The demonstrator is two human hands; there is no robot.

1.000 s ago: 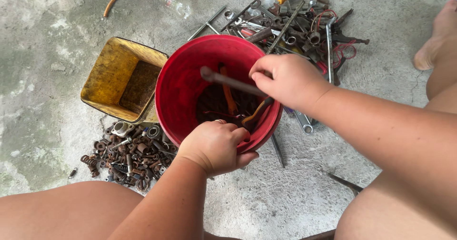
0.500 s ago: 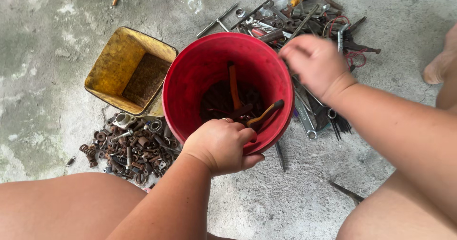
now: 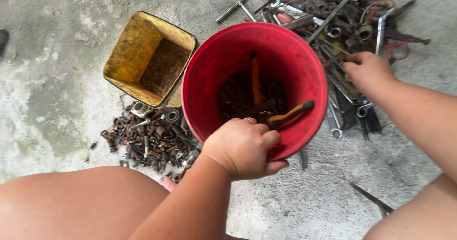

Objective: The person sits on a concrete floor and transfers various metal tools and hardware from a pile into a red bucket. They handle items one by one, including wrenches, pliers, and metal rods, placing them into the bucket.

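a yellow bin (image 3: 124, 64) stands open on the concrete floor (image 3: 52, 102), rusty inside. a heap of rusty nuts and bolts (image 3: 151, 140) lies just below it. a dark metal strip (image 3: 372, 199) lies alone, lower right.

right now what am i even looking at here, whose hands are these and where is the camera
The camera sits on a person's head and looks down, so both bare arms belong to that person, with their legs at the bottom edge. The left hand grips the near rim of a red bucket that stands on a concrete floor; a few rusty tools with orange handles lie inside it. The right hand reaches into a pile of wrenches and other metal tools beside the bucket; whether it grips one cannot be told. On the other side stands an empty yellow tub, and in front of it lies a heap of rusty nuts and bolts.
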